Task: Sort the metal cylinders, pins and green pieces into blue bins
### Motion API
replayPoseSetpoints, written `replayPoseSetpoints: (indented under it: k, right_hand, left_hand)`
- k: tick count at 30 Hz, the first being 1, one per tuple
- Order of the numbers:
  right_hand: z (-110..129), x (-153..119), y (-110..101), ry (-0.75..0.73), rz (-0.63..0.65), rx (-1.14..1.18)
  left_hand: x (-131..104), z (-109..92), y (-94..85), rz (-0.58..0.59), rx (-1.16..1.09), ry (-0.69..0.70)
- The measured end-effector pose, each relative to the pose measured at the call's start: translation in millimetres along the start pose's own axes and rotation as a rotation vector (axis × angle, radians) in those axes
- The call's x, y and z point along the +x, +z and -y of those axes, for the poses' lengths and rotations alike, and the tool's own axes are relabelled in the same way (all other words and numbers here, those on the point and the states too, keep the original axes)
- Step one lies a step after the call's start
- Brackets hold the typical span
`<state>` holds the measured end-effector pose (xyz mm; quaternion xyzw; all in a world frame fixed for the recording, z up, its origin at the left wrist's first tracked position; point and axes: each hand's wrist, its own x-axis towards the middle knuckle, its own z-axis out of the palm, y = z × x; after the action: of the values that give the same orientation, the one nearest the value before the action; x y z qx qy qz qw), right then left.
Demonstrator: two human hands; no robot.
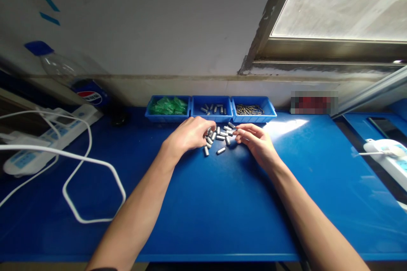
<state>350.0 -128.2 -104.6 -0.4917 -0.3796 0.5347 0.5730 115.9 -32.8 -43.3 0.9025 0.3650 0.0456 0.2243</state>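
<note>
Several short silver metal pieces [220, 138] lie in a loose pile on the blue table, between my two hands. At the pile's left side, my left hand [193, 133] has its fingers curled down over some pieces; what the fingertips hold is hidden. My right hand [257, 140] is at the right side, thumb and fingers drawn together around the end of a metal piece [234, 132]. Behind the pile, a blue bin [211, 119] contains more silver pieces.
A bin of green packets [168, 106] and a bin of thin brassy screws [250, 110] flank the middle one. White cables and a power strip [54, 142] occupy the left, near a bottle [63, 67]. Another power strip [389, 159] is at right.
</note>
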Motion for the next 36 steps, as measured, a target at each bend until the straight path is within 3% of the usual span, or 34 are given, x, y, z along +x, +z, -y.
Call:
replayPoseSetpoints:
  k: [6,11,16,21,29,32,36]
  right_hand:
    - [0.6,0.0,-0.2,-0.002,-0.003,-0.007]
    - [-1.8,1.2,-1.5,-0.015,0.010,-0.040]
    - [1.8,-2.4,4.4,-0.077,0.033,-0.096]
    - [5.5,-6.5,9.2,-0.084,0.093,-0.059]
    - [3.7,-4.5,7.9,-0.039,0.032,-0.019]
    - [3.7,-3.5,7.8,-0.020,-0.008,0.010]
    - [5.1,-2.3,7.7,-0.020,-0.032,0.026]
  left_hand:
    - [0.9,1.4,-1.4,-0.009,-0.103,0.035]
    - [1.8,-4.8,-7.1,-0.118,-0.253,0.123]
    - [4.9,-18.5,-4.2,-0.234,-0.562,0.190]
    - [7.3,-23.0,5.3,-0.157,-0.847,0.183]
    - [8.8,-23.3,8.2,-0.118,-0.908,0.112]
    - [13.7,-20.5,12.6,-0.233,-0.872,0.061]
    - [19.8,-13.6,15.6,-0.523,-0.830,-0.031]
